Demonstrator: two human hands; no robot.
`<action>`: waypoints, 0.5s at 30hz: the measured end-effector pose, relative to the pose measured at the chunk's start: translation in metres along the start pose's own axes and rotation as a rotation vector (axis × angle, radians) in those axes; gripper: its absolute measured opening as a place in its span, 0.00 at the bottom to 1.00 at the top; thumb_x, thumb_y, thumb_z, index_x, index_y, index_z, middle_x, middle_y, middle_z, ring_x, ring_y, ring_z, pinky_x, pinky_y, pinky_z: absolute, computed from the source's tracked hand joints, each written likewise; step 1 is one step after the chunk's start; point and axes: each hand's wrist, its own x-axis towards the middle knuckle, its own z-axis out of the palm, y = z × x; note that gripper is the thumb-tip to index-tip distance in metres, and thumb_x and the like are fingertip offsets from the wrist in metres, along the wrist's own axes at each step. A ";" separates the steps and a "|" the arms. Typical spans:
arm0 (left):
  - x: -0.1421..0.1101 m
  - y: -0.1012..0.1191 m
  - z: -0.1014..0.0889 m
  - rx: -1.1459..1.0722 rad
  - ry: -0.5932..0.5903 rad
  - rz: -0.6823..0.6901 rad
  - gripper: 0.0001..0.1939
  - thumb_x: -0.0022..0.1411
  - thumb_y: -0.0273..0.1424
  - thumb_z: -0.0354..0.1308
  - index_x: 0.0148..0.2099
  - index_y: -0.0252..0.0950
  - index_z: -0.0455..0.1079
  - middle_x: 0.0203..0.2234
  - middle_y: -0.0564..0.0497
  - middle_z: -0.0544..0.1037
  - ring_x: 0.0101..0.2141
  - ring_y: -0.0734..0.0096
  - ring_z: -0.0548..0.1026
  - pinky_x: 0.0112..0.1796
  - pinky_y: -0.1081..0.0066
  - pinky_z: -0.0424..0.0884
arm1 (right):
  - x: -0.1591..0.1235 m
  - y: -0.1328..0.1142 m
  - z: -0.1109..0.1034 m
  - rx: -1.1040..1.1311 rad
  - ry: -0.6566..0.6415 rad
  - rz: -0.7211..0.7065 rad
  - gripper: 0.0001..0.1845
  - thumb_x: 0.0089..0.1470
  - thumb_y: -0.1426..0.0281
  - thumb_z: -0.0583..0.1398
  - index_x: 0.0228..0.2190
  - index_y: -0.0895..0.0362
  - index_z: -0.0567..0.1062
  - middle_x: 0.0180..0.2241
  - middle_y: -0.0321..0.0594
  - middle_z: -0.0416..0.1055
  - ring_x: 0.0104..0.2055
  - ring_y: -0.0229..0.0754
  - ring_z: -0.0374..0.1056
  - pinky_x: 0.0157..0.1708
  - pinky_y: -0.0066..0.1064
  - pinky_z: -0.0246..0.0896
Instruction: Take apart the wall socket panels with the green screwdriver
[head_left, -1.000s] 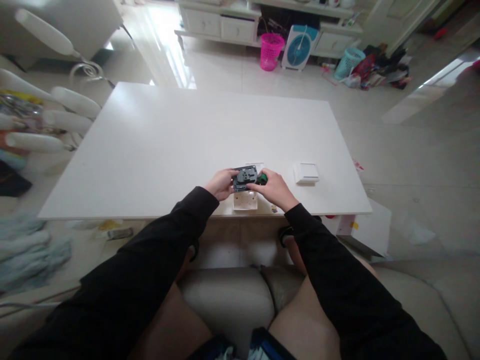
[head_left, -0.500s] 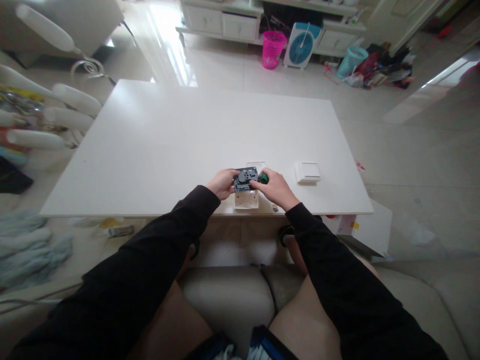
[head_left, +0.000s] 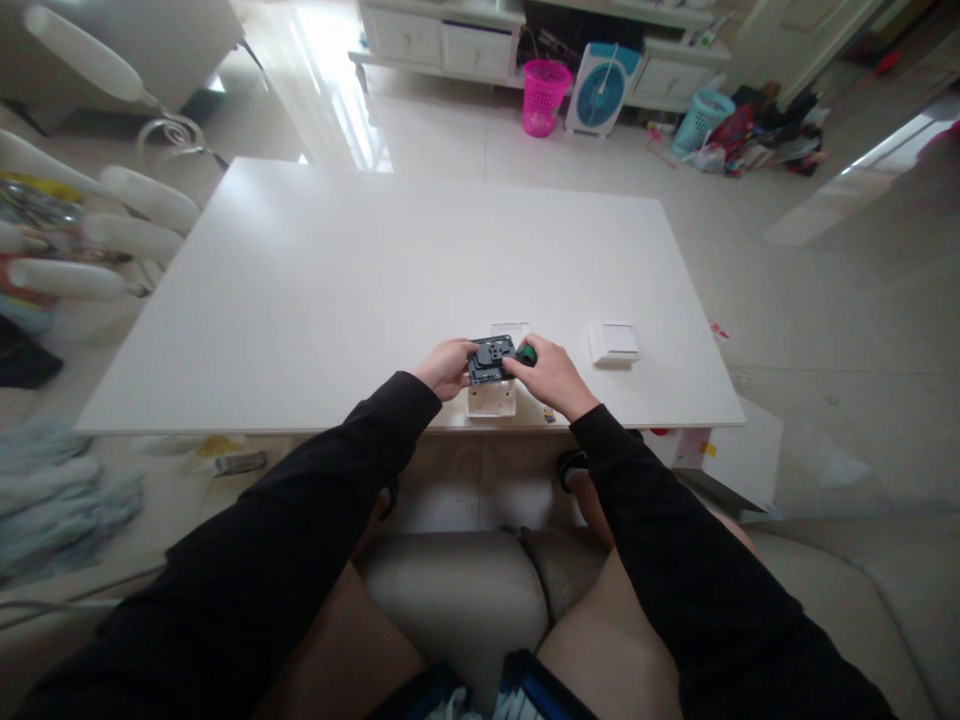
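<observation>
My left hand [head_left: 447, 370] grips the left edge of a dark grey wall-socket module [head_left: 491, 359], its slotted and moulded side facing up. At the module's right edge is my right hand [head_left: 551, 375], its fingers wrapped round a green-and-black screwdriver handle [head_left: 527, 355]. The right thumb reaches onto the module; the screwdriver's shaft is hidden. Just below the module, a white open back box [head_left: 491, 401] lies at the table's front edge. Partly covered behind it is a thin white frame [head_left: 510, 328]. A few small brass-coloured screws [head_left: 549, 414] lie beneath my right wrist.
A white square switch box [head_left: 615, 343] stands on the white table [head_left: 337, 270], right of my hands. Beyond the table are a pink basket [head_left: 546, 97], a blue fan [head_left: 602, 88] and a white cabinet [head_left: 480, 48]. Lamp arms [head_left: 154, 195] overhang the left side.
Both hands stay in place around the module. My right thumb has shifted very slightly to the right on it; everything else looks the same.
</observation>
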 end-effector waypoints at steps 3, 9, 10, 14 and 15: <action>-0.001 -0.002 0.002 -0.009 -0.001 -0.007 0.08 0.62 0.17 0.54 0.35 0.34 0.66 0.24 0.51 0.72 0.25 0.74 0.72 0.32 0.72 0.79 | 0.000 0.000 0.000 -0.016 0.007 0.004 0.11 0.57 0.63 0.64 0.29 0.54 0.70 0.28 0.36 0.71 0.32 0.41 0.64 0.33 0.30 0.52; -0.001 -0.003 0.005 -0.025 -0.011 -0.013 0.09 0.65 0.17 0.51 0.35 0.34 0.66 0.26 0.50 0.74 0.24 0.73 0.72 0.32 0.71 0.78 | -0.001 -0.001 -0.002 -0.015 -0.027 0.002 0.12 0.52 0.63 0.67 0.28 0.54 0.70 0.28 0.36 0.72 0.32 0.41 0.64 0.33 0.30 0.52; -0.001 -0.003 0.005 -0.028 -0.012 -0.011 0.09 0.64 0.17 0.51 0.35 0.34 0.66 0.26 0.50 0.73 0.24 0.73 0.72 0.32 0.71 0.78 | -0.001 -0.001 -0.003 -0.012 -0.034 0.001 0.12 0.51 0.63 0.68 0.28 0.55 0.71 0.29 0.37 0.72 0.33 0.41 0.65 0.33 0.30 0.52; -0.001 -0.002 0.005 -0.035 -0.016 -0.009 0.09 0.64 0.16 0.52 0.35 0.34 0.66 0.25 0.50 0.73 0.24 0.73 0.72 0.32 0.72 0.78 | -0.001 -0.001 -0.003 -0.015 -0.042 -0.003 0.11 0.49 0.66 0.68 0.28 0.55 0.71 0.29 0.36 0.73 0.33 0.41 0.65 0.33 0.30 0.51; -0.001 -0.002 0.005 -0.035 -0.018 -0.009 0.09 0.64 0.16 0.52 0.35 0.34 0.66 0.25 0.50 0.73 0.24 0.73 0.73 0.31 0.72 0.78 | -0.001 -0.001 -0.003 -0.017 -0.039 -0.004 0.11 0.50 0.67 0.68 0.28 0.54 0.70 0.29 0.36 0.72 0.32 0.41 0.64 0.32 0.30 0.51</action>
